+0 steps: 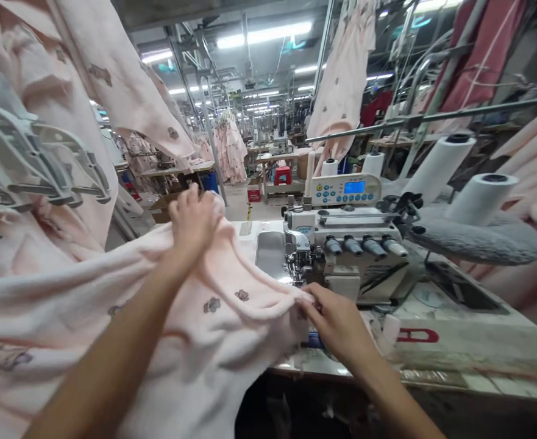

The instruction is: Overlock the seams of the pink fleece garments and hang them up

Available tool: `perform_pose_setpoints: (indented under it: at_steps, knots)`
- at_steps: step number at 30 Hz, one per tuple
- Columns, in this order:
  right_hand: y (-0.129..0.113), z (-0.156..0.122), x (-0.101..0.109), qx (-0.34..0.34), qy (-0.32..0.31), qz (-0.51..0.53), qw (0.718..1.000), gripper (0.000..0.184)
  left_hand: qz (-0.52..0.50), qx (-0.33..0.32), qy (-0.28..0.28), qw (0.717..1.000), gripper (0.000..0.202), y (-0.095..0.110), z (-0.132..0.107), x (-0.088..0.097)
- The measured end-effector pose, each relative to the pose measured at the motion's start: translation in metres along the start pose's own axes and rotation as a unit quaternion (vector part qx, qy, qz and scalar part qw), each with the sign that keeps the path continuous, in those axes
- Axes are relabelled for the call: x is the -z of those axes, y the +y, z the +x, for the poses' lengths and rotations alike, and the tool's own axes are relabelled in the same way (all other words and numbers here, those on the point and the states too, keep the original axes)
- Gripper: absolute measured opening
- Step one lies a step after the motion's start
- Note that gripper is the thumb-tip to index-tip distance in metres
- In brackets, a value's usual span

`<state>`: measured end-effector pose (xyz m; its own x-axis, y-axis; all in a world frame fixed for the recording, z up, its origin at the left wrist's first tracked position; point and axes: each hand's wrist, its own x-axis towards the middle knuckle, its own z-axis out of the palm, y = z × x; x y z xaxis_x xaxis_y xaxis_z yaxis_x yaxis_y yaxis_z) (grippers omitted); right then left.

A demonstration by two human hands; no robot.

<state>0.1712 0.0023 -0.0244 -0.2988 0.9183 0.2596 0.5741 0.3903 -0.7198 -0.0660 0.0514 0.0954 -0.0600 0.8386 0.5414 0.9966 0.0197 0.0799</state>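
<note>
so both hands are on the same piece of pale pink fabric point(231, 338) here, a soft fleecy-looking cloth with little printed animal figures on it. It's spread across the front and left of the sewing machine point(364, 259), with a good chunk sagging over the near edge of the worktable point(460, 360)

left hand point(195, 219) is up high, fingers closed over the top of the cloth, bunching it near the far left corner of the machine bed. Right hand point(334, 317) is lower and closer in, thumb and fingers pinched tight on a thick folded edge, just in front of the needle area. Between the two hands that edge runs in a sagging curve, and the fabric sits just beside the shiny metal plate point(270, 256)

on the machine there's a control panel point(347, 189) with a lit blue screen, plus a row of four tension knobs point(364, 246). Two big white thread cones point(483, 198) lean over at the right, near a grey fuzzy-looking pad point(483, 242). A red flat loop-shaped thing point(418, 335) lies on the tabletop to the right of the right hand. More pink garments hang at the left, behind some pale hangers point(67, 161), and a red stool point(283, 175) stands further back
</note>
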Motion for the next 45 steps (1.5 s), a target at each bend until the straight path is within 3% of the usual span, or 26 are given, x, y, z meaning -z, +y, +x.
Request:
perform_pose_setpoints:
  at_steps: [1,3,6,8,12,19,28,34,45]
  knots:
    - [0.001,0.004,-0.007,-0.01,0.042,-0.046,0.998,0.022,-0.011,-0.01,0.008,1.0,0.029,0.015,-0.017,-0.01]
    - [0.004,0.007,-0.016,-0.022,0.071,-0.081,0.994,0.019,-0.113,-0.096,-0.018,0.989,0.039,0.043,-0.061,-0.034]
    - [0.008,0.008,-0.014,-0.016,0.052,-0.041,0.998,0.015,-0.172,-0.169,-0.078,0.967,0.032,0.065,-0.114,-0.069]
    - [0.011,0.008,-0.007,-0.014,0.018,-0.002,1.0,0.015,-0.155,-0.186,-0.097,0.965,0.023,0.066,-0.123,-0.083]
    - [0.015,0.013,0.005,-0.049,-0.012,0.036,0.998,0.019,-0.182,-0.193,-0.146,0.953,0.019,0.058,-0.1,-0.083]
    - [0.016,0.027,0.006,-0.088,0.036,-0.055,0.994,0.019,-0.276,-0.095,-0.24,0.926,0.013,0.066,-0.075,-0.075]
    - [0.025,0.027,-0.011,-0.093,0.112,-0.058,0.988,0.019,-0.268,-0.076,-0.226,0.933,0.012,0.07,-0.066,-0.085]
    - [0.026,0.027,-0.008,-0.085,0.094,-0.041,0.991,0.02,-0.27,-0.076,-0.235,0.931,0.014,0.066,-0.065,-0.087]
    - [0.028,0.025,-0.016,-0.057,0.153,-0.093,0.982,0.016,-0.248,-0.094,-0.194,0.944,0.013,0.069,-0.067,-0.094]
